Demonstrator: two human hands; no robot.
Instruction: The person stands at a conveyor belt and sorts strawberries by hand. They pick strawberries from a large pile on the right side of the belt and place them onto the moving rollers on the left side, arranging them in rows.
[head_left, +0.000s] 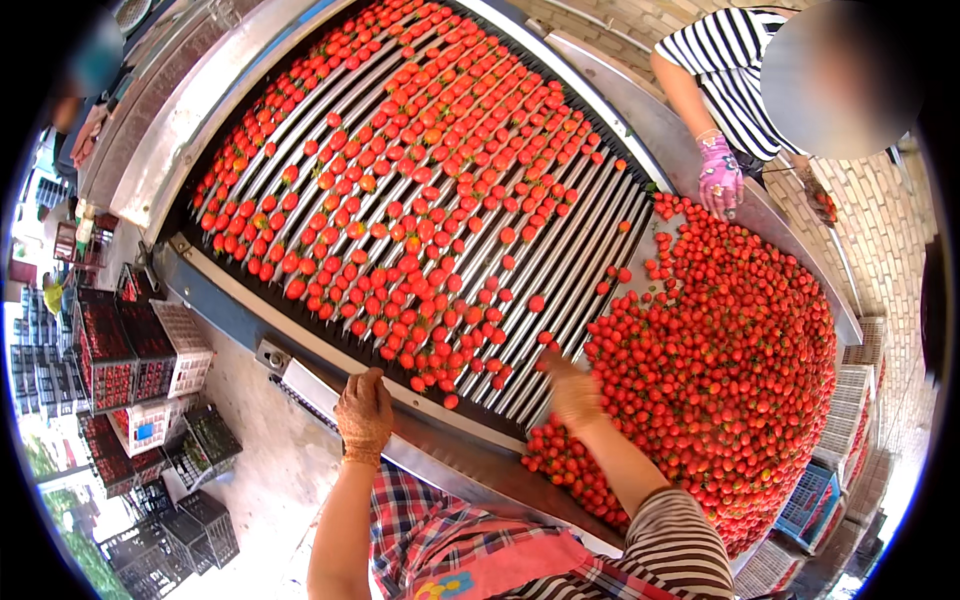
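Small red tomatoes, many with green calyxes, lie in rows on the metal rollers of a roller conveyor (465, 262). A deep heap of the same tomatoes (720, 360) fills the metal feed tray at the right. My left hand (364, 414) rests on the near side rail of the conveyor, its fingers bent over the edge. My right hand (571, 388), blurred, is over the lower end of the rollers beside the heap, next to a few tomatoes; whether it grips one cannot be told.
Across the tray stands a co-worker in a striped shirt (724, 67), a pink patterned glove (720, 176) at the heap's far edge. Stacked plastic crates of tomatoes (109, 352) stand on the floor at the left. More crates, one blue (808, 501), stand beyond the tray at the right.
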